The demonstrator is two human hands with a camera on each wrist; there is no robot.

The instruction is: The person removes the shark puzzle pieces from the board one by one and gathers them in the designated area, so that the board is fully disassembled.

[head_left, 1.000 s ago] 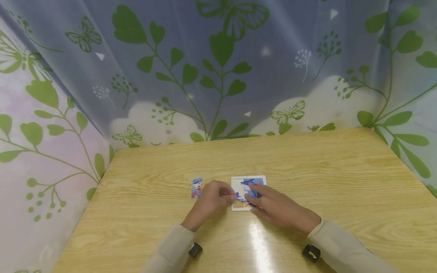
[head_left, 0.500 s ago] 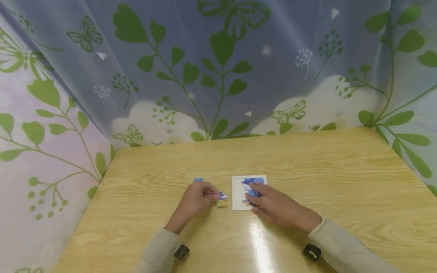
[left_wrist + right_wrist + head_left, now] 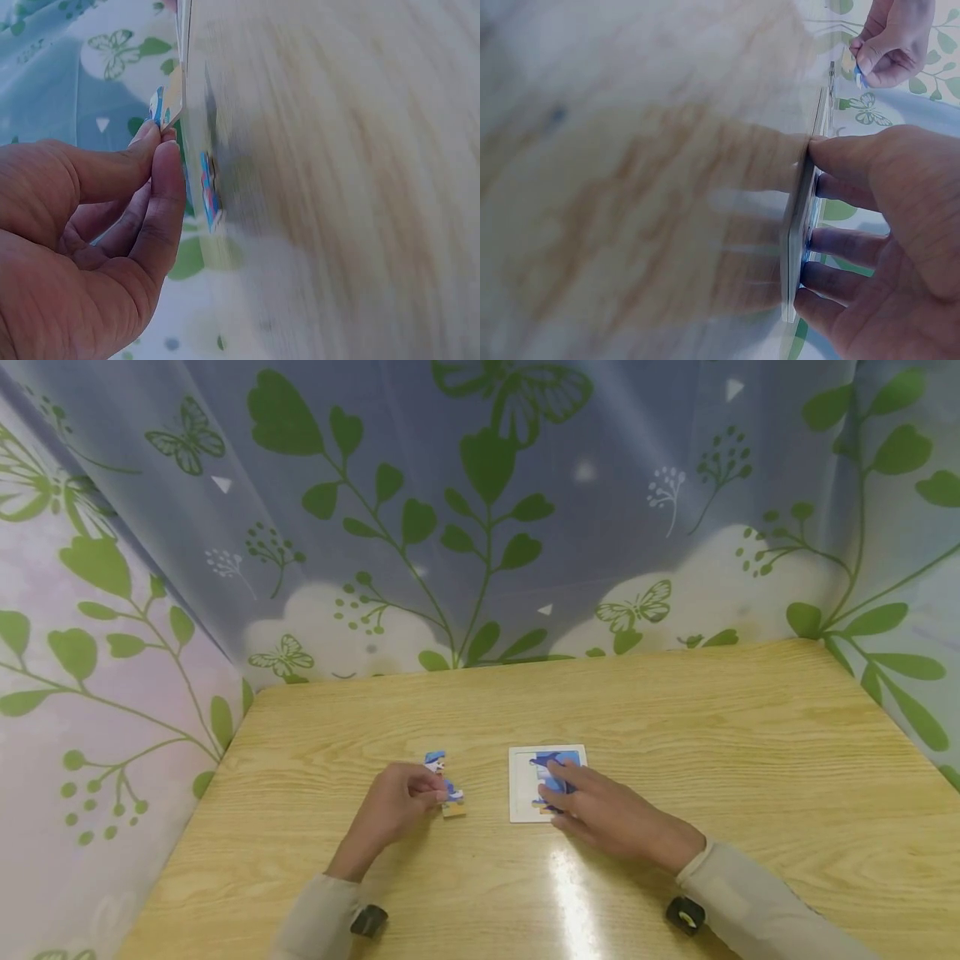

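Observation:
Between thumb and fingertips my left hand (image 3: 392,806) pinches a jigsaw puzzle piece (image 3: 453,808) with blue, white and yellow print. The left wrist view shows that piece (image 3: 173,97) held above the table. Just beyond it, a second puzzle piece (image 3: 434,758) lies flat on the table, partly covered by the left hand. My right hand (image 3: 611,810) rests with extended fingers on a square white-framed puzzle board (image 3: 522,818). Blue pieces (image 3: 557,757) fill the board's right part, while its left part shows bare white. In the right wrist view, the thumb touches the board's edge (image 3: 793,247).
The wood-grain table (image 3: 675,710) spreads around the board. Behind it hangs a blue curtain (image 3: 585,527) with green leaves and butterflies, and printed cloth also lines the left and right sides. Dark devices (image 3: 686,915) sit on both wrists.
My left hand has carried the pinched puzzle piece leftward from the board's left part to beside the loose piece, leaving that part bare. The right hand has stayed on the board.

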